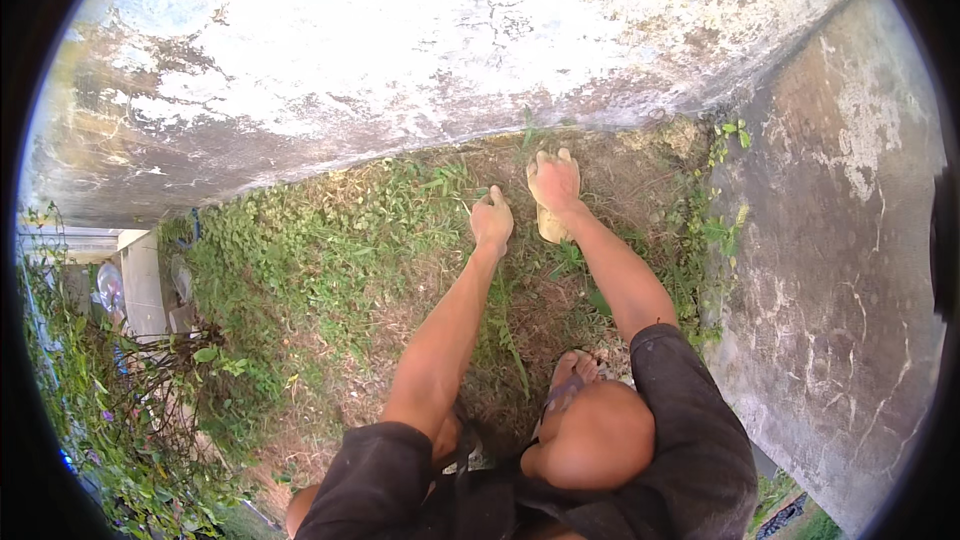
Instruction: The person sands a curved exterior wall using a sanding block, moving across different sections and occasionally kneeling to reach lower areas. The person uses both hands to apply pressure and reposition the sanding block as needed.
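My right hand (554, 178) is closed around a pale yellow handle (553, 226), whose butt end shows below the fist; the rest of the tool is hidden. To its left, my left hand (492, 217) is curled low over the weeds, thumb against fingers, with a few thin green blades by the fingertips; whether it grips them is not clear. Green weeds (442, 178) grow to the left of that hand, and dry, brownish ground with straw-like stems lies around the right hand. A long green stem (506, 330) lies between my forearms.
A weathered, peeling white wall (420, 37) runs along the front, meeting a stained grey wall (817, 240) at the right. Creeping plants grow along that wall's foot. My sandalled foot (571, 375) is below. At left stand a concrete post (144, 285) and a leafy, flowering shrub (112, 420).
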Tool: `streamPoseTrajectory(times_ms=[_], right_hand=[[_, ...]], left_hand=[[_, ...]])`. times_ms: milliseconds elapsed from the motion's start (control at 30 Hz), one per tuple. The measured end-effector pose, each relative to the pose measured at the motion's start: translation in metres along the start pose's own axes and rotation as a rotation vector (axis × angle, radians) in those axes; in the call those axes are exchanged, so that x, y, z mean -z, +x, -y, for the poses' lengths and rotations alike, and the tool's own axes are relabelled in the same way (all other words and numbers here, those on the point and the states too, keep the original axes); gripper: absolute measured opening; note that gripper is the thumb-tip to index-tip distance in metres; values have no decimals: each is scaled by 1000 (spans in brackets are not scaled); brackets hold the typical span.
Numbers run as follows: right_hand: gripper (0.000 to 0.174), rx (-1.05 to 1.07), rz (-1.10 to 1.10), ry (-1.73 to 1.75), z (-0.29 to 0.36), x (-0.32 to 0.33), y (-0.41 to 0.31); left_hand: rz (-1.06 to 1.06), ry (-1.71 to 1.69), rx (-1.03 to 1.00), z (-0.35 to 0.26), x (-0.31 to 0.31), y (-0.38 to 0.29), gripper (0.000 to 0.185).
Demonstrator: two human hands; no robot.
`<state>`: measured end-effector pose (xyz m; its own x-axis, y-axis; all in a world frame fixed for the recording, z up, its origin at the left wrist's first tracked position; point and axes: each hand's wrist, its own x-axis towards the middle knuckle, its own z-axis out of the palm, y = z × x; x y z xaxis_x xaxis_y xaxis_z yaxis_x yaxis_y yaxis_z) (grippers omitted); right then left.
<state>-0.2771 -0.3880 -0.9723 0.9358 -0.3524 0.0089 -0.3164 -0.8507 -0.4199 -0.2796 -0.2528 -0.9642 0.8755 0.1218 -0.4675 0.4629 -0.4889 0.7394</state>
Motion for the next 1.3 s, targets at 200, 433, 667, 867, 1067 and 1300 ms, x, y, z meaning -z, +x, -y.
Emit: streamPoseTrajectory(times_ms=[200,433,667,867,1067,1300], right_hand=[[24,224,171,377,20,-25,-125],[36,444,836,298,36,10,-190],[62,-510,107,1065,5,32,-10],[90,-941,-205,1611,30,-12,55],[42,-948,-103,2114,98,-32,38],[33,-1137,-267,1826,44,-11,57]], left_hand=[[31,51,-126,64,27,-70,45],[131,296,-75,134,90,-137,37],[-224,245,-323,42,132,-69,76],[-112,-11,-291,48,112,-81,75],[-115,-43,-127,80,110,-91,72],[-203,-56,-151,74,128,-77,73]])
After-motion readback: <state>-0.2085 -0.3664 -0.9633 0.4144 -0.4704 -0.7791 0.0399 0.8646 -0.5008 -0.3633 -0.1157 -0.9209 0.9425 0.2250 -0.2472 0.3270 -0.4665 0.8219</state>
